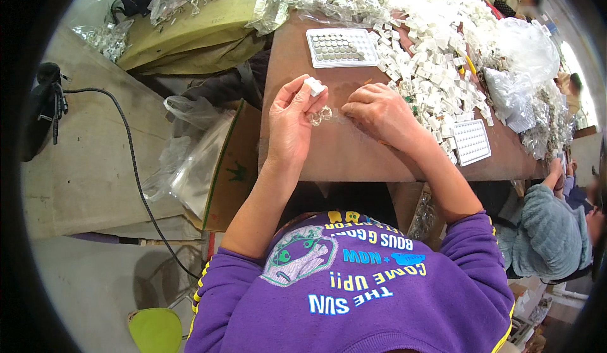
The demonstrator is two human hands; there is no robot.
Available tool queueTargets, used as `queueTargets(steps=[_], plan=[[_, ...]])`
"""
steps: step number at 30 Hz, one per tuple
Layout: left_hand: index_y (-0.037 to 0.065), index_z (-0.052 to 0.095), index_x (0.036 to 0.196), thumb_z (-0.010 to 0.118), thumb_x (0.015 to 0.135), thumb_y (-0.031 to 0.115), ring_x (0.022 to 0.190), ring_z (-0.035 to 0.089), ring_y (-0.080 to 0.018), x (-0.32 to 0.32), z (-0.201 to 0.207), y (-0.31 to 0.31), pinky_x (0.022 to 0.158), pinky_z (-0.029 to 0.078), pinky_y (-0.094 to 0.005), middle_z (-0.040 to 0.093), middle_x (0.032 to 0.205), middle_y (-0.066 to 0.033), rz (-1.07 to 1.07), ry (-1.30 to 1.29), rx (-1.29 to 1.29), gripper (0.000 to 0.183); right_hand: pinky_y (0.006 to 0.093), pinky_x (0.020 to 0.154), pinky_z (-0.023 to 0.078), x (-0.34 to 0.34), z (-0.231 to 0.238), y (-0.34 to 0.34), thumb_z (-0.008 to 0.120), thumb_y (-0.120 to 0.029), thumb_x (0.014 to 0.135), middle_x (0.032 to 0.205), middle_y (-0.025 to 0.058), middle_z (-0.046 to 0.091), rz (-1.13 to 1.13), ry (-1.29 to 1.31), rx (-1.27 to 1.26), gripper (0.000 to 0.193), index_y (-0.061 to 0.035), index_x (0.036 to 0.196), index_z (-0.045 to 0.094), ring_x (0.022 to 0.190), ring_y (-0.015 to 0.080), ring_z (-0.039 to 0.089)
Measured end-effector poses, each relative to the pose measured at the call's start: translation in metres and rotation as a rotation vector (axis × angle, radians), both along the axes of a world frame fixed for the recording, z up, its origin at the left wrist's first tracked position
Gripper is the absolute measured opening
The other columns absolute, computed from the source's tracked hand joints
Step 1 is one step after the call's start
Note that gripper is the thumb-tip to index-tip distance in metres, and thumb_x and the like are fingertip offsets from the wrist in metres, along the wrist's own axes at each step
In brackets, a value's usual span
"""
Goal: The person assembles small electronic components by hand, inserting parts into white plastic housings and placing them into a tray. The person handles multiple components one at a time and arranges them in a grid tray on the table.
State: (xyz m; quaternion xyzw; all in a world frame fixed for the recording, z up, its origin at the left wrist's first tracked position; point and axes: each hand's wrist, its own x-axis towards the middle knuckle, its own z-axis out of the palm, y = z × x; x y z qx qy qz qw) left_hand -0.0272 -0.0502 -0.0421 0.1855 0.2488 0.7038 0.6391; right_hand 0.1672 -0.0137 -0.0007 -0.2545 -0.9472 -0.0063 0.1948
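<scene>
My left hand [292,112] is raised over the near left part of the brown table [354,160], pinching a small white plastic block [314,87] between thumb and fingers. Just below those fingers is a clear, looped bit of something [320,116], perhaps thin cord or plastic; whether the hand holds it cannot be made out. To the right, my right hand [387,116] is low over the tabletop with its fingers curled together. Whatever its fingertips may grip is hidden. Beyond both hands lies a white tray [311,49] with rows of round silvery discs.
A big heap of white plastic blocks [436,74] spreads across the table's right side. Another white tray [472,142] rests near the front edge. Clear bags [521,43] lie farther right. An open cardboard box [231,173] stands left of the table. Other people sit at the right.
</scene>
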Motion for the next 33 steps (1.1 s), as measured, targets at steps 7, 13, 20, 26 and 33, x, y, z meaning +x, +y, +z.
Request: queueTargets(steps=[7, 13, 20, 26, 33], plan=[[0.000, 0.058, 0.115, 0.061, 0.092, 0.008, 0.095, 0.065, -0.0243, -0.002, -0.003, 0.000, 0.090, 0.053, -0.0374, 0.066, 0.103, -0.0113, -0.051, -0.088, 0.016, 0.025, 0.0353, 0.087, 0.047, 0.001, 0.003, 0.021, 0.060, -0.013, 0.072, 0.093, 0.0045, 0.061, 0.279, -0.346, 0.123, 0.025, -0.0061, 0.096, 0.065, 0.091, 0.0208, 0.060], [0.000, 0.058, 0.115, 0.061, 0.093, 0.009, 0.094, 0.066, -0.0227, -0.003, -0.001, 0.002, 0.086, 0.054, -0.0353, 0.066, 0.100, -0.0113, -0.080, 0.064, -0.002, 0.024, 0.0375, 0.090, 0.047, -0.001, 0.001, 0.023, 0.061, -0.014, 0.072, 0.093, 0.0069, 0.060, 0.332, -0.282, 0.203, 0.026, -0.0038, 0.096, 0.062, 0.093, 0.0251, 0.060], [0.001, 0.058, 0.115, 0.062, 0.091, 0.008, 0.092, 0.066, -0.0209, -0.001, -0.003, 0.000, 0.081, 0.054, -0.0308, 0.066, 0.099, -0.0101, -0.089, 0.104, -0.018, 0.026, 0.0340, 0.073, 0.052, -0.009, -0.001, 0.012, 0.065, -0.002, 0.078, 0.084, 0.0101, 0.065, -0.012, 0.184, -0.191, 0.011, -0.0019, 0.088, 0.062, 0.079, 0.0244, 0.064], [0.000, 0.058, 0.115, 0.063, 0.091, 0.010, 0.089, 0.066, -0.0172, -0.001, -0.001, 0.000, 0.079, 0.054, -0.0285, 0.066, 0.100, -0.0089, -0.177, 0.071, 0.002, 0.026, 0.0307, 0.068, 0.053, -0.016, 0.024, 0.005, 0.068, -0.001, 0.077, 0.082, 0.0107, 0.067, -0.138, 0.457, -0.465, 0.012, -0.0026, 0.089, 0.068, 0.073, 0.0238, 0.066], [-0.002, 0.060, 0.113, 0.060, 0.094, 0.012, 0.089, 0.063, -0.0132, 0.001, 0.003, 0.000, 0.082, 0.053, -0.0277, 0.065, 0.101, -0.0075, -0.170, 0.158, 0.009, 0.023, 0.0313, 0.064, 0.052, -0.026, 0.038, 0.007, 0.067, -0.002, 0.078, 0.081, 0.0098, 0.066, -0.097, 0.445, -0.344, 0.009, -0.0035, 0.087, 0.069, 0.071, 0.0242, 0.065]])
